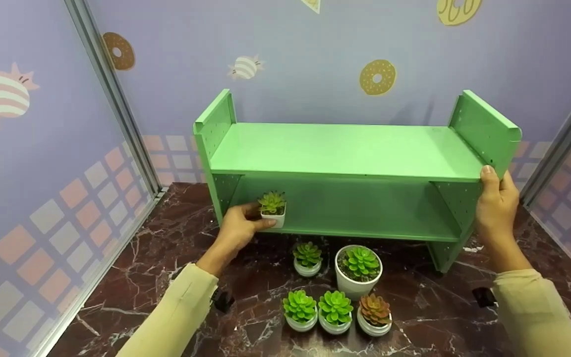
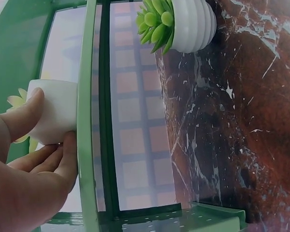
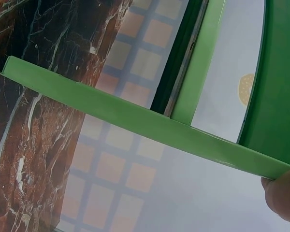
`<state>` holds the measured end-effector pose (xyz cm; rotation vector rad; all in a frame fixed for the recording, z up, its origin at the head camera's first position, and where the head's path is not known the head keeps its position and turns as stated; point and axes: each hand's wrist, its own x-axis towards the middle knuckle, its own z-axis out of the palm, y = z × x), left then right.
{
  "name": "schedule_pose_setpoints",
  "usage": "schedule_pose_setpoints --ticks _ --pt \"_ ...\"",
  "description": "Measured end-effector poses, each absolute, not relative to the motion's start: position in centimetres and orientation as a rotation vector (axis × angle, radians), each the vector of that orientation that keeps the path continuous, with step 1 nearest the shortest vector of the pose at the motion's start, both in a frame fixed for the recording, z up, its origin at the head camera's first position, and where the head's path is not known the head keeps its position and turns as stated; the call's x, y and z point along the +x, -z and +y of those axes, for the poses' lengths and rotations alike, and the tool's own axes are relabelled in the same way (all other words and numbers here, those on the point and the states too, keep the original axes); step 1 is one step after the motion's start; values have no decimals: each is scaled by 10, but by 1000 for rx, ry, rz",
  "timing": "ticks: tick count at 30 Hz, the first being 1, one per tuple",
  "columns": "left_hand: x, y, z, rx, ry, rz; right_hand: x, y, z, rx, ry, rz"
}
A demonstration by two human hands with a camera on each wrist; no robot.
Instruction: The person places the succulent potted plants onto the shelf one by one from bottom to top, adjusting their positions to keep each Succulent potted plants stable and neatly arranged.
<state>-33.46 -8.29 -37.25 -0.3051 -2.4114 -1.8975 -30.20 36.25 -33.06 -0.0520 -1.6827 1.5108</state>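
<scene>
My left hand (image 1: 236, 229) pinches a small square white pot (image 2: 58, 108) holding a pointed-leaf succulent (image 1: 271, 202). Its thumb lies along one side, and the other fingers are on the opposite side. The pot is at the left end of the lower board (image 1: 365, 234) of a two-tier green shelf (image 1: 345, 148), its base right at the board's front edge in the left wrist view. At the shelf's right side panel (image 1: 488, 131), my right hand (image 1: 497, 210) grips the front edge, thumb at upper-board height. Only a bit of that hand shows in the right wrist view.
Several potted succulents stand on the dark marbled table in front of the shelf: a small one (image 1: 307, 267), a larger white pot (image 1: 357, 285), two bright green ones (image 1: 301, 325) and a reddish one (image 1: 374, 327). Patterned walls (image 1: 310, 64) enclose the table.
</scene>
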Motion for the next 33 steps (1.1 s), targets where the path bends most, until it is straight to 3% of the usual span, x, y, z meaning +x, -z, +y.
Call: schedule_pose_setpoints --ticks 17,24,33 --pt "-334 373 -84 -273 1880 -2442 -302 332 364 -68 -1450 -1730" --pt "-308 346 -80 -339 1908 -2436 -300 330 361 -52 -1469 -1707" --pt "-299 342 -85 -339 1928 -2403 -302 331 362 -53 -1463 -1693"
